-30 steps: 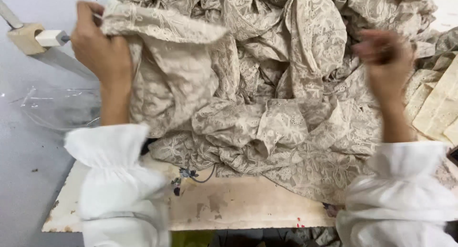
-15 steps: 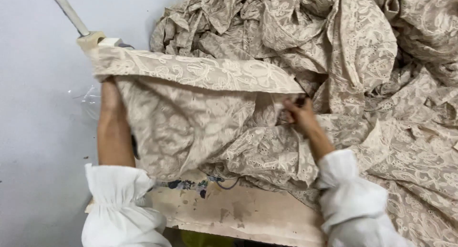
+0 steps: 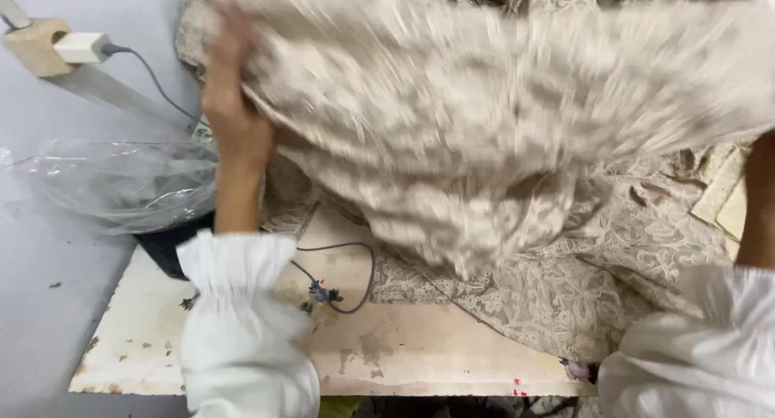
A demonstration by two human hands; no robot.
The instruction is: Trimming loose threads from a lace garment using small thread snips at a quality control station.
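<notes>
Lace fabric (image 3: 500,135) blurred, left hand (image 3: 234,119) raised gripping its edge, forearm upright

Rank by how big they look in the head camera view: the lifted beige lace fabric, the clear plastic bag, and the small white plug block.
1. Beige lace fabric, blurred, fills most of the view.
2. Clear plastic bag.
3. White plug block, smallest; it sits farther from the camera, so it may look smaller than it is.
</notes>
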